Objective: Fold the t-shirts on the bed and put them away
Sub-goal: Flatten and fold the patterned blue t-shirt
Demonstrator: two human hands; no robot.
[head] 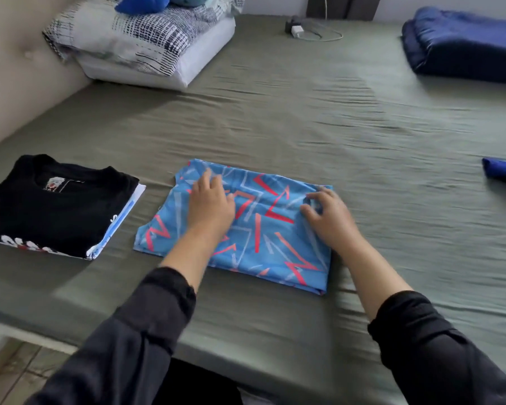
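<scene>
The folded light-blue t-shirt (254, 226) with red and white zigzags lies near the bed's (304, 112) front edge. The left hand (209, 200) presses it flat with straight fingers; the right hand (329, 214) pinches its right edge, fingers curled. A folded black t-shirt (53, 206) tops a stack of 2 at left.
</scene>
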